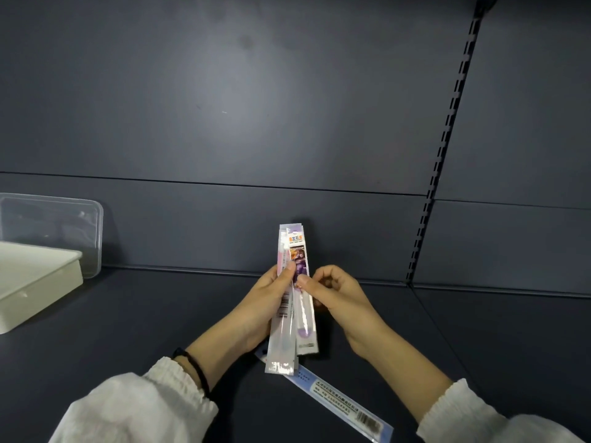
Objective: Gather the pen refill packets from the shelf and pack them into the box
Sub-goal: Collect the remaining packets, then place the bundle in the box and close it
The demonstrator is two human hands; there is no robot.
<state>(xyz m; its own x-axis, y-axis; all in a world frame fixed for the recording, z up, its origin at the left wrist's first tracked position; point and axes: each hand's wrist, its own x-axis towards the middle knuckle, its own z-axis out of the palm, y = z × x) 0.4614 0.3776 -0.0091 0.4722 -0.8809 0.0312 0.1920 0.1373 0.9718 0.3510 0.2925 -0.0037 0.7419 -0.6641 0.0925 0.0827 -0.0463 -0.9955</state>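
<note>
I hold a bunch of long, narrow pen refill packets [292, 251] upright above the dark shelf [144, 314]. My left hand [265, 302] grips the bunch from the left, thumb on the front. My right hand [332, 292] pinches the front packet, the one with a purple picture, at its right edge. One more packet [339, 401], pale blue with a barcode, lies flat on the shelf below my hands, pointing toward the lower right. The white box [35, 282] sits at the far left of the shelf.
A clear plastic lid [64, 225] leans against the back panel behind the white box. A slotted upright [441, 155] divides the back wall on the right. Bare shelf surface lies between the box and my hands.
</note>
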